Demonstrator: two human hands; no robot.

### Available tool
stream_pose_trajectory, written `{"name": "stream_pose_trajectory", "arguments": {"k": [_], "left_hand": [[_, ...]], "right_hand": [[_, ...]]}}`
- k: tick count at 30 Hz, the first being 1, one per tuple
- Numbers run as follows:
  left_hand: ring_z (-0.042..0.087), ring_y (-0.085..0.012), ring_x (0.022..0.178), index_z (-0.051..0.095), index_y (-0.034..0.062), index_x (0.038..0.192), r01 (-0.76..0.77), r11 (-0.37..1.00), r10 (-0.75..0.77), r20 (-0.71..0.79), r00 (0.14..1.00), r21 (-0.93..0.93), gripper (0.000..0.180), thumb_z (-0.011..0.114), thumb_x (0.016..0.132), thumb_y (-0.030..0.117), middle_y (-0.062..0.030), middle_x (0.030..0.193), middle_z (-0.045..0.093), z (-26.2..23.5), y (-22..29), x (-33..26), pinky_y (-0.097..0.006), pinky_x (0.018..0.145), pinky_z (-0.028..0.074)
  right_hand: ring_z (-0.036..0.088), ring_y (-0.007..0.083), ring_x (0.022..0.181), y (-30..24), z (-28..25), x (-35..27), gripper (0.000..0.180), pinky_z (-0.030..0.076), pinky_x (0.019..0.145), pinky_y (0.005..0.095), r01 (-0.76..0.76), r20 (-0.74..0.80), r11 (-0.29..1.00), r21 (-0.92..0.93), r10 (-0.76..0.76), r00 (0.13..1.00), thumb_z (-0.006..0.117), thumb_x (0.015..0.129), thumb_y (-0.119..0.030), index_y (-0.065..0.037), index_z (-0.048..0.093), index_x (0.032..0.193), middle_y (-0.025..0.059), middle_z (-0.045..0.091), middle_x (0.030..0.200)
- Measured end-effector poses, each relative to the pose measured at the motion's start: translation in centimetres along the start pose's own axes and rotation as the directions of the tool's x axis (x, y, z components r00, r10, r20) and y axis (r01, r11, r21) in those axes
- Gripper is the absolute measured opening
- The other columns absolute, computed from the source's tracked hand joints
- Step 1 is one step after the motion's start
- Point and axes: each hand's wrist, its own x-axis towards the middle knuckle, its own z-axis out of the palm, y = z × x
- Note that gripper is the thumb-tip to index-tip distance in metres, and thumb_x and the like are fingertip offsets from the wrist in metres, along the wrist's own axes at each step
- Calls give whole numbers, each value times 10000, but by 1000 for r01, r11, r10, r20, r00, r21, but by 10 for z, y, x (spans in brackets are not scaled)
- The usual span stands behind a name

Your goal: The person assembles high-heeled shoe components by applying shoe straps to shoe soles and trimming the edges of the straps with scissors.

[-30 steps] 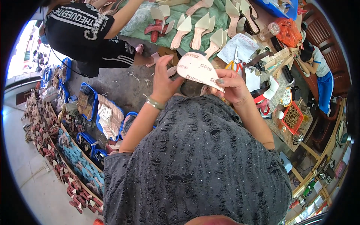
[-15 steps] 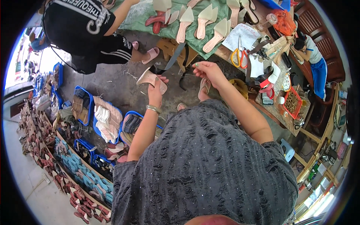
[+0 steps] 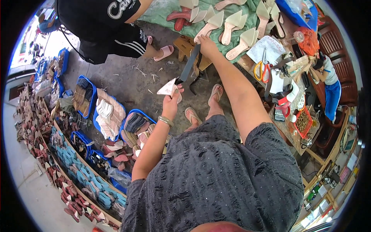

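Note:
My left hand [image 3: 171,98] is shut on a pale, pointed shoe insole piece [image 3: 167,88], held low over the concrete floor. A dark strap [image 3: 190,63] runs from that piece up to my right hand [image 3: 207,43], which pinches its upper end above a small wooden stool [image 3: 185,45]. My right arm is stretched toward the green-covered table [image 3: 162,13], where several beige high-heel soles [image 3: 210,23] lie. My feet in sandals [image 3: 215,94] stand below.
Another person in black [image 3: 102,27] stands at the top left, a pink sandal [image 3: 164,52] beside them. Blue baskets [image 3: 101,112] of shoe parts line the floor on the left. Orange-handled scissors [image 3: 261,70] and tools lie on the workbench to the right.
My left hand dropped away from my face with the pale piece. My right hand let go of it, reached out toward the table and now holds the dark strap.

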Motion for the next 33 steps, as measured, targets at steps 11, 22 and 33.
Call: {"name": "stream_pose_trajectory", "arguments": {"k": [11,22,33], "left_hand": [[503,-164,1140,416,22,1337,-239,964,225,-124,967,-114,433,467,969,244,-68,1275,523,-4,23,-35,-286,946,394],[634,-235,912,453,7,1138,-299,885,283,-98,954,-357,409,457,960,375,-119,1000,597,-16,101,-51,-318,776,501],[625,-185,708,476,7,1131,-320,898,302,-107,947,-303,560,342,954,522,-115,846,628,-41,129,-110,-285,657,509]], "right_hand": [[524,258,1121,28,5,20,342,459,866,454,78,-76,953,-292,-105,992,466,830,-138,-82,554,1156,62,552,1236],[599,238,997,-25,-29,12,401,469,870,355,72,-17,950,305,-71,997,575,803,-125,-54,559,1197,121,614,1124],[558,63,845,-261,-136,-139,274,446,774,216,-149,192,137,979,-401,896,611,877,-135,-3,599,1117,12,634,958]]}}
